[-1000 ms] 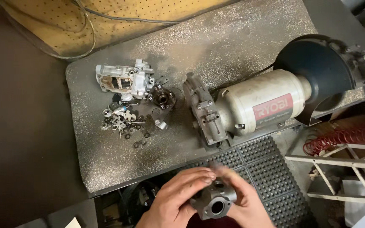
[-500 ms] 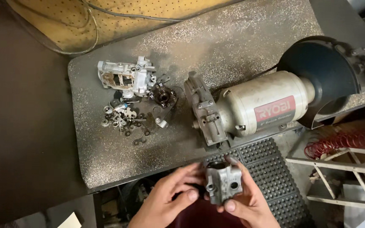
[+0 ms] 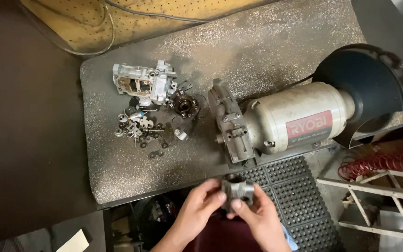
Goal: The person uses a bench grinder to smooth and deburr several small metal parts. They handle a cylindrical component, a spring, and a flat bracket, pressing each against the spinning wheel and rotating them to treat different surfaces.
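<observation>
I'm standing in a workshop. My table (image 3: 267, 51) is a worn, speckled grey slab carrying a bench grinder (image 3: 299, 119) with its dark wheel guard, a stripped metal housing (image 3: 143, 84) and a scatter of small washers and screws (image 3: 138, 130). A pegboard (image 3: 164, 14) with a cable across it lies beyond the table, a black rubber mat (image 3: 295, 196) with raised studs covers the floor, and a red coiled hose (image 3: 383, 163) sits on a rough wooden frame (image 3: 374, 186) at the right.
</observation>
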